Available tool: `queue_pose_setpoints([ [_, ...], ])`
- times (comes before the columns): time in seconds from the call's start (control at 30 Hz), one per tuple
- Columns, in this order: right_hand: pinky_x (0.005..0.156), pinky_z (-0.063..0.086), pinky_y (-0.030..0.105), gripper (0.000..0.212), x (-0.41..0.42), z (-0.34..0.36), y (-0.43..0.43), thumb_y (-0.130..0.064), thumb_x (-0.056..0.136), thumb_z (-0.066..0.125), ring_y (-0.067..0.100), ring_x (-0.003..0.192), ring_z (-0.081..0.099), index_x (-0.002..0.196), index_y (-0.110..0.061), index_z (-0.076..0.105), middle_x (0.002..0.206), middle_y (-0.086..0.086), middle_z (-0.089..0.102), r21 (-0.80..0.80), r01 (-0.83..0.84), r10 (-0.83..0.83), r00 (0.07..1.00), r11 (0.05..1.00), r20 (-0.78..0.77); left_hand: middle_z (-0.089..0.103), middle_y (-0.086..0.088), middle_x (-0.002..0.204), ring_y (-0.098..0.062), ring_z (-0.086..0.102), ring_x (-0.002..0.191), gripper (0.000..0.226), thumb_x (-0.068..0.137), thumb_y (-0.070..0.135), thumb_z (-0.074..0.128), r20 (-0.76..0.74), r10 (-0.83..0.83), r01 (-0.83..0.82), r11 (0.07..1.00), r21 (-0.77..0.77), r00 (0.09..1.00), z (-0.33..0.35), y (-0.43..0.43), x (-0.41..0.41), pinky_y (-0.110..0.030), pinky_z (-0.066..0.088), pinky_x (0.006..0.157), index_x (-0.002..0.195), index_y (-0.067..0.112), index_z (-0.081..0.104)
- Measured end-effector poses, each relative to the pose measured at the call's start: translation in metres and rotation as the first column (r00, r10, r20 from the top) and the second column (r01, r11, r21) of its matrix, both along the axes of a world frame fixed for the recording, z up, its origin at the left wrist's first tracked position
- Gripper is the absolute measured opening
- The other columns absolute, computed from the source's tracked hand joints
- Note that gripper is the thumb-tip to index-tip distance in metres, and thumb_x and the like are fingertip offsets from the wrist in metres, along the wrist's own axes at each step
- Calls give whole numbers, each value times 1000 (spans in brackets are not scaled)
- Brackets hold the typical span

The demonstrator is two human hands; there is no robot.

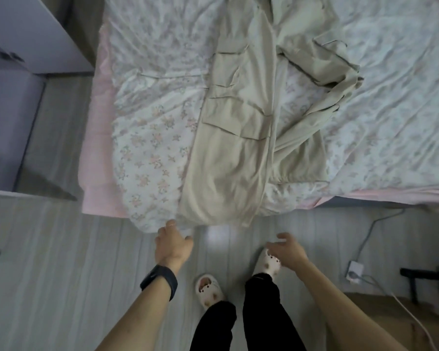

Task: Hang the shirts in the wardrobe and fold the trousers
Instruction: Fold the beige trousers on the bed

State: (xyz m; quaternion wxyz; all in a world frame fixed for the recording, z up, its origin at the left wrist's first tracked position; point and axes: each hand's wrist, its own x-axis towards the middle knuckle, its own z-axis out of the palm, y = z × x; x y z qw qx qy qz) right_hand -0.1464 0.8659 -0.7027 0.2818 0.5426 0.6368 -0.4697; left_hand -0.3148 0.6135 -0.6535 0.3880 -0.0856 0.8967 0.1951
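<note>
Beige cargo trousers [238,127] lie spread on the bed [152,102], one leg running down to the near edge with its flap pockets up, the other leg bunched to the right. My left hand [173,243], with a dark band on the wrist, hovers just below the bed's near edge by the trouser hem, fingers relaxed and holding nothing. My right hand [288,250] hangs over the floor further right, fingers loosely spread and empty, apart from the trousers.
The bed has a floral cover over a pink sheet. A pale wardrobe or cabinet [23,46] stands at the left. A power strip [355,271] with cables lies on the grey floor at the right. My feet in white slippers [209,291] stand close to the bed.
</note>
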Motion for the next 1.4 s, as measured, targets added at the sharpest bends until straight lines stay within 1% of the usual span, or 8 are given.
queue_pose_setpoints([
  [0.37,99,52,48,70,-53,29,156,-59,88,66,29,117,61,138,-13,50,129,7,61,264,350,-248,902,899,-353,35,1,152,-19,40,137,63,94,34,62,-339,-336,440,844,305,879,28,236,-11,-38,41,110,151,25,36],
  [0.6,73,52,37,45,-75,24,210,-57,95,53,26,83,65,87,-13,59,83,3,70,303,-82,132,980,950,-149,41,-2,152,-26,38,138,72,96,41,58,-359,-501,546,837,29,787,4,326,-53,-43,44,104,157,23,23],
  [0.7,76,56,37,38,-64,34,221,-47,97,51,23,80,69,85,-13,60,79,0,73,293,-160,223,955,943,-194,54,-1,141,-25,49,130,48,101,41,50,-316,-588,584,803,-118,745,3,335,-63,-39,49,96,147,28,43],
  [0.83,67,54,35,32,-59,74,238,-29,94,59,14,67,71,83,1,58,70,1,66,97,142,-81,881,985,-467,60,1,114,-25,58,109,20,101,27,46,-296,-552,554,828,-84,780,17,346,-50,-36,50,86,111,27,63],
  [0.97,70,57,39,36,-15,115,247,-21,87,61,19,73,58,83,14,53,73,9,54,-139,401,-402,706,906,-583,56,3,123,-20,58,107,26,97,39,57,-168,-310,339,923,183,936,22,340,-14,-33,49,93,116,21,53],
  [1.1,70,60,41,26,65,107,247,-11,95,61,21,70,65,74,3,59,74,11,66,-35,486,-454,786,873,-420,39,2,144,-19,47,133,92,81,70,68,74,-175,137,923,360,982,19,341,38,-28,40,107,151,21,33],
  [1.27,83,52,36,16,109,40,268,-32,98,60,27,90,66,90,-19,64,88,3,70,123,-35,40,999,992,-37,30,-1,145,-19,51,122,79,86,59,69,-57,-14,34,926,376,998,-4,357,88,-23,41,97,147,18,39],
  [1.4,82,45,36,37,85,29,282,-29,94,60,30,101,56,126,-12,52,117,11,59,284,2,23,996,959,-84,47,4,134,-12,57,107,69,79,69,68,-14,-104,102,919,380,994,-23,371,117,-29,50,95,127,22,53],
])
